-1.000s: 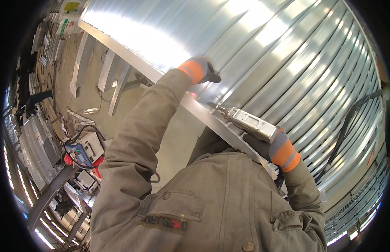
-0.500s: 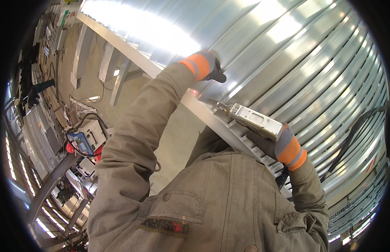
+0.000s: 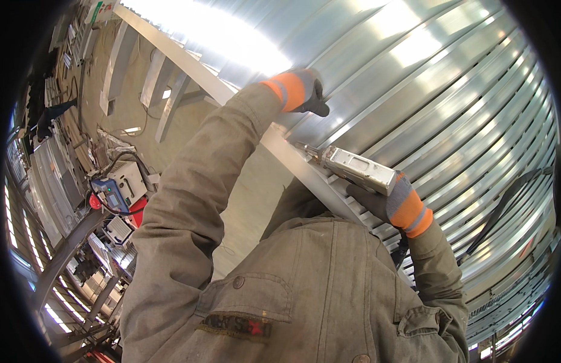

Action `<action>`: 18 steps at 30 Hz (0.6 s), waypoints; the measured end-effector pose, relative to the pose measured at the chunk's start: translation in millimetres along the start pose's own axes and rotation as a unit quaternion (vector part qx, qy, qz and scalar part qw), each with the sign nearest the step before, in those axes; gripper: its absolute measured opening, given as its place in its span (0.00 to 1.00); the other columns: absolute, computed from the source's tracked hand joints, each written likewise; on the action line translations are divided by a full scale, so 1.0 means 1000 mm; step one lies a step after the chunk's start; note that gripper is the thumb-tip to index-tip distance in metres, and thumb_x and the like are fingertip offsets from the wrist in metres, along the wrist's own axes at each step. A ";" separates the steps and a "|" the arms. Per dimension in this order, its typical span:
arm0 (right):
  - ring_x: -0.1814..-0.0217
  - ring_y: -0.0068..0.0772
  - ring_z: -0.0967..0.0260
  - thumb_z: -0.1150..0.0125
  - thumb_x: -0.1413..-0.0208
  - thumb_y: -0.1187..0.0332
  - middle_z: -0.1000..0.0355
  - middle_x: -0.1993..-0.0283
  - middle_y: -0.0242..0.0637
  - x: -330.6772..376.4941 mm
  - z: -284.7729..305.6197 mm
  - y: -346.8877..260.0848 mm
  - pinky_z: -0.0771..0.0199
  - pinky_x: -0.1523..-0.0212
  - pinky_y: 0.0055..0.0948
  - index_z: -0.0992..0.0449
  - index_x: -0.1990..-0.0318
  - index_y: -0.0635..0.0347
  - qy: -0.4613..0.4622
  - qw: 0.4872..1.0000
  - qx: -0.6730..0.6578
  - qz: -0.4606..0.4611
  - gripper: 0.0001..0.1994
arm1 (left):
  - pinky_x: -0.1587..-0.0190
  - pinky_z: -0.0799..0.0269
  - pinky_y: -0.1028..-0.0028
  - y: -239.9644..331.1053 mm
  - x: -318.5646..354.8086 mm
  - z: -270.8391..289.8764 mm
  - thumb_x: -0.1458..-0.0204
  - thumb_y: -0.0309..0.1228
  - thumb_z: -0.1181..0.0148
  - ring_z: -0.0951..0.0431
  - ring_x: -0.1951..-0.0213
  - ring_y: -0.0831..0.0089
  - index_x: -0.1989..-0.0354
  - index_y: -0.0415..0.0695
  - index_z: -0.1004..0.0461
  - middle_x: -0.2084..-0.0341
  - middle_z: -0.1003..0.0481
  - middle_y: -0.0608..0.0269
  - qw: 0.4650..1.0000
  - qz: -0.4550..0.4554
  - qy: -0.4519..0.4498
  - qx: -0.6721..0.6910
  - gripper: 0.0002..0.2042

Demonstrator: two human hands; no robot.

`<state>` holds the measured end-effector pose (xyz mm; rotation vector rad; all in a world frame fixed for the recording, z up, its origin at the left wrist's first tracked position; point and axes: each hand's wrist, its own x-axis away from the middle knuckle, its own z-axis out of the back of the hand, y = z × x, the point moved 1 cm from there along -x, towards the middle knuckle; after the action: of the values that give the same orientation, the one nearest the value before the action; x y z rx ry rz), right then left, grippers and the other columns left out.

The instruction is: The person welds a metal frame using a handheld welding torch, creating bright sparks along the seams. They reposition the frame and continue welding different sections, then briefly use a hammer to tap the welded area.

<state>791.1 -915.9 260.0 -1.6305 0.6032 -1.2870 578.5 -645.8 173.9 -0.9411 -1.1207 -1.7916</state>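
In my right hand [image 3: 394, 204], gloved in orange and grey, is a silver box-bodied welding gun [image 3: 360, 168] with a narrow nozzle. The fingers wrap round its rear end. Its nozzle points left, close to the end of a pale metal bar [image 3: 295, 160] along the near edge of a large panel of parallel metal slats [image 3: 377, 115]. Farther off, my left hand [image 3: 300, 92], in a matching glove, is down at the slats beyond that bar. Its fingers are curled together, and whatever lies under them is hidden.
Several metal legs [image 3: 153, 81] stand below the panel's far left edge. On the floor to the left is a blue and cream machine [image 3: 126, 184] with cables. A dark hose [image 3: 504, 202] runs over the slats at the right.
My right hand and the welding gun have shifted slightly left and away from me. A red glow at the bar near the nozzle has faded. My left hand stays at the slats.
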 end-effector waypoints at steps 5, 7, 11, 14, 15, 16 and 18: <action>0.47 0.30 0.12 0.24 0.28 0.66 0.10 0.42 0.44 -0.001 -0.002 0.000 0.13 0.44 0.33 0.15 0.31 0.63 -0.001 1.000 0.014 -0.003 0.22 | 0.60 0.20 0.57 0.003 0.006 0.001 0.47 0.56 0.19 0.18 0.67 0.65 0.65 0.46 0.14 0.70 0.16 0.63 1.000 0.004 0.008 0.002 0.23; 0.47 0.30 0.12 0.24 0.28 0.65 0.10 0.42 0.44 -0.002 -0.003 0.000 0.12 0.44 0.33 0.15 0.31 0.63 0.000 1.000 0.012 -0.023 0.22 | 0.61 0.20 0.57 0.004 0.008 0.001 0.47 0.55 0.18 0.18 0.67 0.65 0.65 0.46 0.14 0.69 0.16 0.63 1.000 -0.002 0.008 0.010 0.23; 0.47 0.29 0.13 0.24 0.28 0.65 0.10 0.43 0.43 -0.003 -0.004 0.000 0.12 0.44 0.33 0.15 0.31 0.63 -0.004 0.999 0.002 -0.032 0.22 | 0.60 0.20 0.58 0.003 0.008 0.002 0.48 0.55 0.18 0.18 0.67 0.65 0.65 0.47 0.14 0.69 0.16 0.64 1.000 0.004 -0.003 0.020 0.23; 0.47 0.28 0.13 0.24 0.28 0.65 0.10 0.44 0.43 -0.002 -0.004 0.000 0.12 0.45 0.33 0.15 0.31 0.63 -0.006 0.999 0.006 -0.030 0.22 | 0.60 0.20 0.59 0.002 0.007 0.001 0.48 0.55 0.17 0.18 0.67 0.65 0.65 0.47 0.14 0.70 0.16 0.64 1.000 -0.002 0.008 0.013 0.23; 0.48 0.28 0.13 0.24 0.28 0.65 0.10 0.44 0.43 -0.003 -0.004 0.000 0.12 0.45 0.33 0.15 0.31 0.63 -0.003 1.000 0.007 -0.023 0.22 | 0.59 0.20 0.60 0.001 0.006 0.000 0.48 0.55 0.17 0.18 0.66 0.66 0.65 0.47 0.14 0.70 0.16 0.64 1.000 -0.006 0.015 0.009 0.23; 0.48 0.28 0.13 0.23 0.28 0.65 0.10 0.44 0.43 -0.003 -0.005 0.000 0.12 0.45 0.32 0.15 0.31 0.62 0.001 1.000 0.007 -0.011 0.22 | 0.59 0.20 0.60 0.001 0.006 -0.001 0.48 0.56 0.17 0.18 0.66 0.66 0.65 0.47 0.14 0.70 0.16 0.64 1.000 -0.007 0.019 0.005 0.23; 0.49 0.28 0.13 0.23 0.28 0.65 0.09 0.45 0.43 -0.004 -0.006 -0.001 0.12 0.46 0.32 0.15 0.31 0.62 0.005 1.000 0.011 -0.001 0.22 | 0.59 0.20 0.60 0.000 0.005 -0.002 0.47 0.56 0.17 0.17 0.66 0.65 0.65 0.47 0.13 0.70 0.15 0.64 1.000 -0.014 0.025 -0.001 0.23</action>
<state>784.4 -914.2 259.5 -1.6072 0.5925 -1.2998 575.5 -648.9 177.8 -0.8793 -1.1063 -1.8292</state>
